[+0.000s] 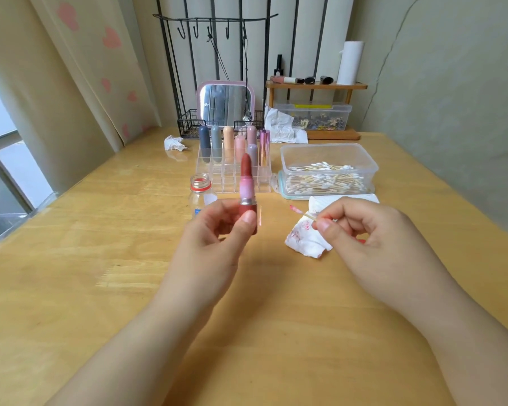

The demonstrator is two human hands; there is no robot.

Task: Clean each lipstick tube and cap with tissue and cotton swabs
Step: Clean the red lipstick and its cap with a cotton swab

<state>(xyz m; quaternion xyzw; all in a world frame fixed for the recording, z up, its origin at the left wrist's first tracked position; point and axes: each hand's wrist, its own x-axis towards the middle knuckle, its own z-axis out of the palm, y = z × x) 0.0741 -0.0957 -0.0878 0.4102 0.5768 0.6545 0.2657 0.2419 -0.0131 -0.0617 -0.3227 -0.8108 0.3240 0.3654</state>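
- The wooden table (106,259) holds a clear box of cotton swabs (326,183).
- A stained tissue (302,238) lies just beside the right hand (373,230).
- The left hand (217,230) grips an uncapped lipstick (247,191), upright above the table.
- Right fingers pinch a cotton swab (301,213); its tip looks pink, though blurred.

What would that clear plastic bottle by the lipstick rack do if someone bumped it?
The bottle looks empty and thin-walled, so probably light and quick to slide on the smooth table. Standing upright with no lid, it would likely tip easily. Being round, it may then roll.
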